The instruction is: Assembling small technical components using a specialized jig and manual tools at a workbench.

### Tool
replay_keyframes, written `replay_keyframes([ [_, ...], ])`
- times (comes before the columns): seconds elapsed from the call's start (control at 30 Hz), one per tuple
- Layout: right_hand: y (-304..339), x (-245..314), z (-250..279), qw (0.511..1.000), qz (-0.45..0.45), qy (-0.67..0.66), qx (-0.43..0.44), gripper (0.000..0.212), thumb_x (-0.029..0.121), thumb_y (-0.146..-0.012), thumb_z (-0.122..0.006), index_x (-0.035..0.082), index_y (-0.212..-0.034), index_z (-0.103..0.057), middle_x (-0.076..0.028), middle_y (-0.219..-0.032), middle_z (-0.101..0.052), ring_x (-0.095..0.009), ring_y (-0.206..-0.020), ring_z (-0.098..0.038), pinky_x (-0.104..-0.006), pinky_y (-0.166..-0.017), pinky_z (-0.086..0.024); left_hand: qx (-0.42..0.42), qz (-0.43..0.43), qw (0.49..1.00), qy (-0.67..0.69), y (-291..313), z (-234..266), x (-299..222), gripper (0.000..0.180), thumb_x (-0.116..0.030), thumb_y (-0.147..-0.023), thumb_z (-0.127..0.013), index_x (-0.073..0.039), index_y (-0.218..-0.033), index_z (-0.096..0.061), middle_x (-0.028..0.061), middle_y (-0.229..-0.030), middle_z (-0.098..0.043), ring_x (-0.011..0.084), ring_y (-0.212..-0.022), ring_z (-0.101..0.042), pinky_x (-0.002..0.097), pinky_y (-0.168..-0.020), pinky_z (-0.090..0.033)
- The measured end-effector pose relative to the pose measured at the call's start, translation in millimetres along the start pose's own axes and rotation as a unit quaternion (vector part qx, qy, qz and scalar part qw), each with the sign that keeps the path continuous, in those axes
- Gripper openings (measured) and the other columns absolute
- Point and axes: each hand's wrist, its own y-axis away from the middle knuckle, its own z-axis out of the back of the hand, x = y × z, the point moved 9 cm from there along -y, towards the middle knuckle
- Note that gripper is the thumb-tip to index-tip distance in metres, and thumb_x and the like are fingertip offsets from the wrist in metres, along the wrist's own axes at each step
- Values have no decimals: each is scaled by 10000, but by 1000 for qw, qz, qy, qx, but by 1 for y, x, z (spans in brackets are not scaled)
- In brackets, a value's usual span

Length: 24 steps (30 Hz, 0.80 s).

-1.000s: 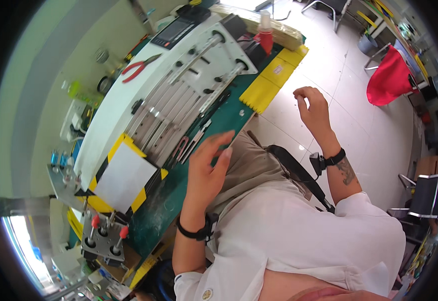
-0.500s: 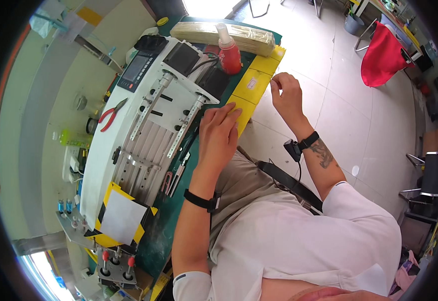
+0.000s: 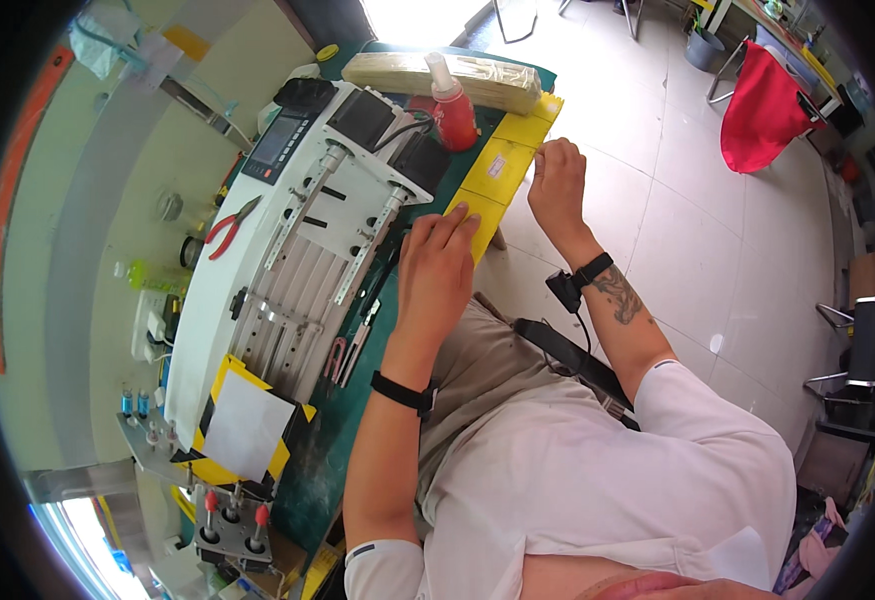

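A yellow strip [image 3: 484, 208] with a small white label runs along the edge of the green-topped bench. My left hand [image 3: 439, 262] lies over its near end, fingers stretched forward and resting on the yellow surface. Further along, my right hand [image 3: 559, 182] hangs at the strip's outer edge with its fingers bent and pressed together. Whatever those fingers may hold is too small or hidden to make out. Left of my left hand stands a white machine [image 3: 219, 330] with metal rails, a keypad and a small screen.
Beyond my hands are a red bottle [image 3: 454, 122] with a clear cap and a long wrapped bundle [image 3: 442, 80]. Red-handled pliers [image 3: 229, 230] lie on the machine. A framed white sheet [image 3: 247, 433] with yellow-black tape sits at its near end. Tiled floor [image 3: 657, 210] extends rightward.
My right hand has shifted slightly left, closer to the strip's edge. My left hand stays on the strip. The whole view has moved a little.
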Motion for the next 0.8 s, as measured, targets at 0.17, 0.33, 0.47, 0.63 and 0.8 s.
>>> replay_keyframes([
  [0.17, -4, -2, -4, 1000, -3, 8, -4, 34, 9, -1031, -624, 30, -1033, -597, -143, -1000, -614, -376, -1003, -592, -500, -903, -444, -5, -3, 1000, -11, 2, 1, -3, 464, 32, -919, -662, -24, -1373, -740, 139, -1492, -726, 372, -1287, -631, 506, -1127, -510],
  [0.33, -10, 3, 3, 1000, 12, 26, -6, 47, 20, -1017, -637, 43, -1025, -597, -145, -1008, -614, -377, -1001, -594, -508, -889, -445, -6, -8, 1000, -16, 4, -1, -6, 486, 25, -922, -656, -33, -1400, -727, 136, -1498, -724, 370, -1302, -622, 502, -1139, -501],
  [0.47, -22, 49, 12, 1000, 14, -9, 17, 55, 36, -999, -658, 60, -1026, -616, -146, -1025, -615, -386, -1022, -601, -512, -887, -443, -32, 18, 999, 25, 10, 14, -6, 459, 29, -946, -695, -27, -1401, -713, 151, -1465, -730, 356, -1235, -672, 491, -1083, -539],
  [0.63, 21, 183, 61, 955, 123, -199, 185, 87, 53, -949, -699, 62, -1017, -644, -151, -1027, -612, -410, -1028, -597, -515, -907, -439, -76, 161, 945, 273, 35, 64, -6, 211, -9, -1064, -735, 11, -1274, -720, 83, -1146, -794, 128, -947, -775, 266, -732, -611],
  [0.8, 27, 232, 71, 926, 131, -270, 228, 91, 53, -941, -699, 65, -1010, -641, -129, -1010, -602, -382, -1004, -589, -489, -903, -423, -100, 288, 852, 425, 77, 96, 0, 72, -3, -1090, -711, 24, -1156, -723, 73, -997, -788, 123, -855, -764, 274, -745, -628],
])
